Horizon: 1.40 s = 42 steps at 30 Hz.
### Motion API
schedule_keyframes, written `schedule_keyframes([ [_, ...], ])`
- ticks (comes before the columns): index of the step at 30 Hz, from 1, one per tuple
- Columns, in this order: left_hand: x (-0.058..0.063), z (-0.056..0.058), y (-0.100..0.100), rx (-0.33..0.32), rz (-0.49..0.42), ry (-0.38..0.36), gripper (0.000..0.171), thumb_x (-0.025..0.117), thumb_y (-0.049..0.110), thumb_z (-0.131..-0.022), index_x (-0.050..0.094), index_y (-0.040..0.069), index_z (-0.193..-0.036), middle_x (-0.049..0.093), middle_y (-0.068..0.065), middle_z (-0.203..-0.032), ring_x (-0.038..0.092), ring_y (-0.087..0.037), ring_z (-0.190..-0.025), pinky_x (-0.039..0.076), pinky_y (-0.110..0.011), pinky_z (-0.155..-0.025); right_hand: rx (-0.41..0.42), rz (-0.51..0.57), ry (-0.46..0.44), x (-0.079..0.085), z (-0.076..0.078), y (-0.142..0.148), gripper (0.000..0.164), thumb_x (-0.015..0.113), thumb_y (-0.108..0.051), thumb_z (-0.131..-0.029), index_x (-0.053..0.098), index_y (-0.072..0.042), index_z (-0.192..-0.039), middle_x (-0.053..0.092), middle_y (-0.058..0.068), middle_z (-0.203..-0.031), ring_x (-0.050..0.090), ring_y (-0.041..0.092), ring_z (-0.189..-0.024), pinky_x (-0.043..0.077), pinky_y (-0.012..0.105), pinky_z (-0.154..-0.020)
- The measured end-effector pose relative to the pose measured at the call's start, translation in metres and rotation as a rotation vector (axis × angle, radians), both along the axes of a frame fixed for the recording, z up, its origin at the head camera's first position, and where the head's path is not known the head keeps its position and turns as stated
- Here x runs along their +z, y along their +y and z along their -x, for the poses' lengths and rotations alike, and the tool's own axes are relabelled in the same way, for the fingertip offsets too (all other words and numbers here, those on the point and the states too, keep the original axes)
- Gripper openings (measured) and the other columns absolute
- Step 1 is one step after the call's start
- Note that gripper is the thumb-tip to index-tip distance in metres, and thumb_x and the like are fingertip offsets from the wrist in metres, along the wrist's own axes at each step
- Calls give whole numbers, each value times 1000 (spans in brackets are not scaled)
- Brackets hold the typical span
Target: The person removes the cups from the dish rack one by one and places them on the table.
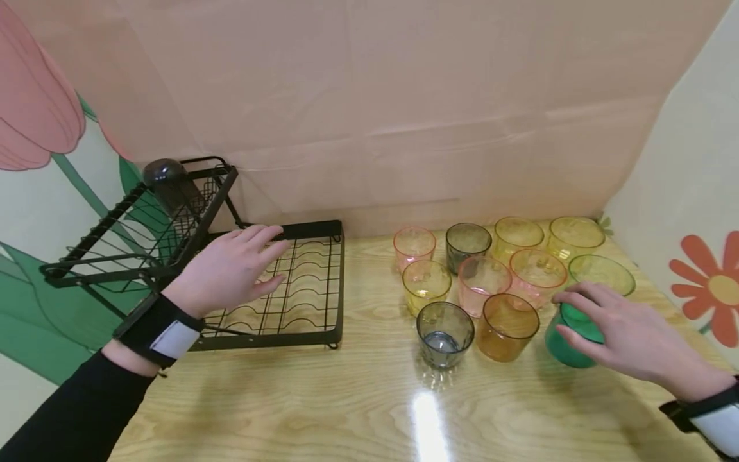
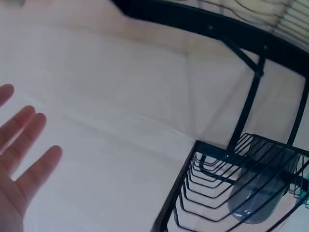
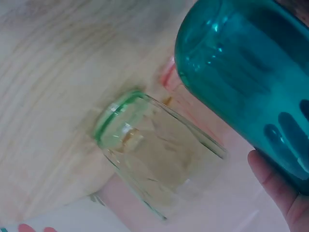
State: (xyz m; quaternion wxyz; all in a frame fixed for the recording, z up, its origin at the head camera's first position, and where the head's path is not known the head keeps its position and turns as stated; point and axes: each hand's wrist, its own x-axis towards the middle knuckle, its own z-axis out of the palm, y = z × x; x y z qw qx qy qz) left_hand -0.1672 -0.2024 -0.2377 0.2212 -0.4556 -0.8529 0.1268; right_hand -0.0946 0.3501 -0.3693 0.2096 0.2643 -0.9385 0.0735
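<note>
My right hand (image 1: 626, 327) grips a teal glass (image 1: 571, 350) near its rim, at the front right of a group of coloured glasses. In the right wrist view, fingers show through the teal wall (image 3: 231, 72), with the thumb at its near side. A clear green-tinted glass (image 3: 154, 150) stands close by. Over the black dish rack (image 1: 331, 337) my left hand (image 1: 233, 266) is held with fingers spread and nothing in it. A dark cup (image 1: 167, 179) sits bottom up in the rack's upper tier, also seen through the wires in the left wrist view.
Beside the teal glass stand an amber glass (image 1: 508, 337) and a grey glass (image 1: 443, 340). Several pink, yellow and grey glasses fill the rows behind, close to the pink backdrop (image 1: 369, 128). The rack's wire lower tier (image 1: 300, 276) faces them across the wooden table (image 1: 346, 398).
</note>
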Motion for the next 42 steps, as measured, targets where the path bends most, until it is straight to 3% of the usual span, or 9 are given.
schedule_keyframes([
  [8,37,2,-9,110,-133,-55,57,67,42,-87,56,3,-128,54,-20,-126,54,-38,-111,51,-52,-82,-27,8,-48,-13,9,0,49,80,-33,-77,64,-14,-119,56,6,-110,57,24,-82,34,27,-43],
  [12,57,5,-15,189,-163,-50,56,69,41,-88,56,6,-130,53,-19,-127,53,-39,-113,52,-54,-73,-51,0,-69,-18,12,0,50,79,-35,-79,63,-14,-121,55,6,-111,55,22,-81,30,24,-41],
  [16,78,11,-25,329,-176,-96,59,66,41,-91,52,7,-136,49,-21,-131,49,-41,-116,50,-58,-69,-58,9,-75,-21,15,-1,50,77,-37,-81,62,-15,-122,55,7,-111,54,22,-80,26,23,-39],
  [21,98,26,-42,542,-187,-223,69,53,51,-96,38,9,-148,38,-27,-143,38,-48,-125,43,-67,-79,-35,25,-58,-24,19,-3,48,75,-36,-83,61,-15,-124,52,7,-116,50,16,-73,24,21,-39],
  [24,106,38,-54,628,-192,-288,75,47,56,-97,30,8,-152,29,-30,-147,29,-52,-130,34,-72,-88,-31,34,-49,-24,20,-3,49,76,-32,-83,60,-16,-127,49,8,-121,47,13,-73,23,20,-39],
  [28,111,52,-67,682,-210,-355,80,44,59,-97,23,8,-154,22,-35,-148,21,-55,-133,25,-73,-96,-22,45,-59,-20,18,-1,53,74,-30,-84,58,-15,-132,48,11,-125,50,23,-91,31,24,-43],
  [31,114,60,-74,706,-212,-390,82,43,59,-97,19,5,-154,19,-37,-148,20,-57,-132,23,-73,-97,-13,56,-74,-12,15,-3,53,72,-30,-85,57,-15,-133,49,11,-128,48,31,-106,45,39,-56],
  [35,119,65,-82,759,-189,-411,85,39,60,-97,14,2,-154,15,-41,-147,20,-61,-128,25,-74,-94,9,61,-73,5,10,-11,52,72,-31,-85,58,-16,-133,50,8,-132,47,34,-114,45,55,-73],
  [42,125,76,-91,841,-180,-430,89,35,62,-96,8,1,-154,8,-43,-147,18,-64,-126,25,-74,-94,148,29,15,37,5,-48,52,72,-34,-83,59,-16,-131,53,7,-129,53,29,-109,46,49,-77],
])
